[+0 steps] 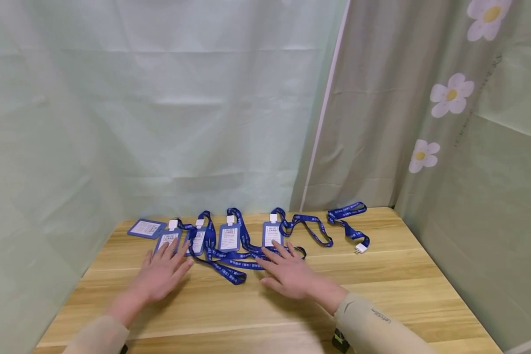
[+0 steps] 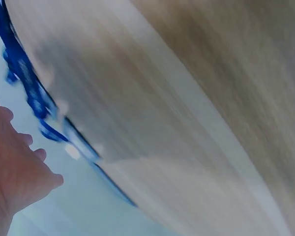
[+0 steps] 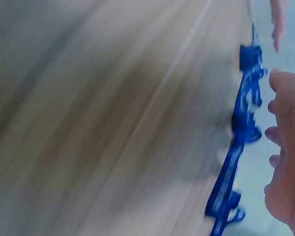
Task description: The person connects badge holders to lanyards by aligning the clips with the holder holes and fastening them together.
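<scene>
My left hand (image 1: 164, 271) is held palm down with fingers spread, its fingertips overlapping a blue badge holder (image 1: 168, 239) in the head view. Fingers apart, my right hand (image 1: 289, 271) reaches to the lower edge of another badge holder (image 1: 272, 233). Both hands are empty; the left wrist view shows the left hand (image 2: 19, 169) raised over the wood. Between them lie two more badge holders, one in the middle (image 1: 229, 237) and one partly covered by straps (image 1: 197, 240). Blue printed lanyards (image 1: 232, 275) with white clips trail across one another towards the right hand.
At the back left lies a badge holder (image 1: 146, 228) with no strap on it. A separate lanyard (image 1: 348, 212) with a white clip (image 1: 360, 248) lies at the right. Pale curtains (image 1: 203, 123) hang right behind the wooden table (image 1: 407, 280).
</scene>
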A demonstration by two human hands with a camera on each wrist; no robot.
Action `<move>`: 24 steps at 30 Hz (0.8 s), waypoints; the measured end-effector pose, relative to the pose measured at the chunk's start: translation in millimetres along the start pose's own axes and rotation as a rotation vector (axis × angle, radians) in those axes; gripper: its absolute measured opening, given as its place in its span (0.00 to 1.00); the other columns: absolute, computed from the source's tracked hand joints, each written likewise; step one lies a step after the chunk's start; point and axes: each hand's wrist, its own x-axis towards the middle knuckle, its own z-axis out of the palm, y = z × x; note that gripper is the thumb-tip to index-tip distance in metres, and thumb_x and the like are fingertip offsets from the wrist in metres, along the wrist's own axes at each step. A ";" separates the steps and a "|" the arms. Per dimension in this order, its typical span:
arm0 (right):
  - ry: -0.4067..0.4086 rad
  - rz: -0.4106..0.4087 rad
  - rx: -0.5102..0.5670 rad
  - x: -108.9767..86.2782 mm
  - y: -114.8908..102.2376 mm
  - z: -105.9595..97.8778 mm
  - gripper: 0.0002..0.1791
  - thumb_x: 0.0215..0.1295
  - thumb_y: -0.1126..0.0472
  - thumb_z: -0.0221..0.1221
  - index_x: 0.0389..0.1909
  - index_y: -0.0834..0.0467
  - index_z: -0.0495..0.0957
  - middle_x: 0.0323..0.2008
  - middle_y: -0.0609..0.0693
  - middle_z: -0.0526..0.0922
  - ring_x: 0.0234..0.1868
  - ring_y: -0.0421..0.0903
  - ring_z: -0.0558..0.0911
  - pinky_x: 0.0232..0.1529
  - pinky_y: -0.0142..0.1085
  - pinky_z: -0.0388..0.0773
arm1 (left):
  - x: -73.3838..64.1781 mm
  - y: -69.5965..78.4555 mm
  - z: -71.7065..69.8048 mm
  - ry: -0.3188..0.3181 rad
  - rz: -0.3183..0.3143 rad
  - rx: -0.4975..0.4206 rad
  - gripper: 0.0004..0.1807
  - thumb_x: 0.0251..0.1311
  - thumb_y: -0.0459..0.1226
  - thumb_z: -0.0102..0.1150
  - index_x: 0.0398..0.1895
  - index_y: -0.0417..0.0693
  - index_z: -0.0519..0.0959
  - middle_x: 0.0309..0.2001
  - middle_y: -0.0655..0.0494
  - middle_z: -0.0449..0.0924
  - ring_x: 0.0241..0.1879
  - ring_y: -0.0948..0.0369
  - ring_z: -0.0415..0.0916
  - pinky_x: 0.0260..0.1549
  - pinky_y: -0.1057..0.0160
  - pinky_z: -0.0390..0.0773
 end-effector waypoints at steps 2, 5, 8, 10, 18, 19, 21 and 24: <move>0.013 0.024 0.009 -15.3 12.2 -2.2 0.32 0.80 0.40 0.46 0.78 0.48 0.63 0.79 0.55 0.57 0.80 0.62 0.48 0.75 0.65 0.39 | -2.8 12.4 0.8 0.026 0.050 0.017 0.38 0.78 0.61 0.37 0.80 0.48 0.59 0.79 0.35 0.49 0.75 0.31 0.46 0.68 0.24 0.39; 0.055 0.055 0.021 -38.7 32.2 -3.7 0.32 0.79 0.42 0.49 0.77 0.51 0.65 0.78 0.56 0.59 0.79 0.64 0.49 0.75 0.65 0.39 | -5.9 31.0 2.5 0.040 0.113 0.028 0.36 0.78 0.60 0.40 0.80 0.52 0.60 0.79 0.39 0.51 0.76 0.34 0.47 0.70 0.26 0.38; 0.105 0.092 0.036 -61.3 50.8 -4.8 0.32 0.79 0.43 0.51 0.77 0.53 0.66 0.77 0.58 0.61 0.79 0.66 0.51 0.74 0.66 0.41 | -8.4 49.3 5.8 0.039 0.159 0.020 0.34 0.78 0.58 0.42 0.80 0.55 0.60 0.80 0.42 0.50 0.77 0.37 0.47 0.72 0.29 0.37; 0.137 0.118 0.056 -75.9 61.2 -5.8 0.31 0.79 0.45 0.51 0.76 0.54 0.67 0.77 0.59 0.62 0.78 0.66 0.52 0.74 0.67 0.42 | -9.4 61.1 8.3 0.032 0.190 0.021 0.34 0.78 0.59 0.42 0.81 0.56 0.60 0.80 0.45 0.50 0.78 0.39 0.47 0.72 0.31 0.37; 0.197 0.231 0.097 -130.2 92.1 -15.0 0.29 0.77 0.50 0.56 0.73 0.57 0.70 0.74 0.62 0.66 0.76 0.69 0.57 0.72 0.68 0.47 | -10.2 109.3 20.7 -0.074 0.317 0.055 0.36 0.77 0.61 0.39 0.82 0.62 0.54 0.82 0.50 0.46 0.79 0.43 0.45 0.73 0.33 0.39; 0.200 0.236 0.086 -135.2 96.9 -15.2 0.28 0.77 0.52 0.57 0.72 0.58 0.71 0.73 0.62 0.68 0.75 0.69 0.58 0.71 0.68 0.49 | -10.4 115.4 22.3 -0.086 0.332 0.056 0.36 0.77 0.61 0.38 0.83 0.62 0.53 0.82 0.50 0.45 0.79 0.43 0.44 0.73 0.33 0.39; 0.213 0.241 0.056 -144.1 107.1 -15.2 0.26 0.76 0.56 0.58 0.70 0.59 0.73 0.71 0.61 0.71 0.74 0.68 0.61 0.71 0.66 0.53 | -10.9 128.4 24.4 -0.104 0.371 0.060 0.36 0.77 0.62 0.37 0.83 0.62 0.53 0.82 0.51 0.43 0.80 0.44 0.43 0.74 0.34 0.39; 0.230 0.250 0.015 -155.6 123.7 -15.0 0.24 0.73 0.61 0.60 0.68 0.60 0.76 0.69 0.61 0.74 0.72 0.68 0.64 0.70 0.65 0.57 | -10.9 149.2 26.5 -0.113 0.446 0.071 0.36 0.77 0.62 0.36 0.83 0.62 0.53 0.82 0.51 0.42 0.80 0.45 0.42 0.74 0.34 0.40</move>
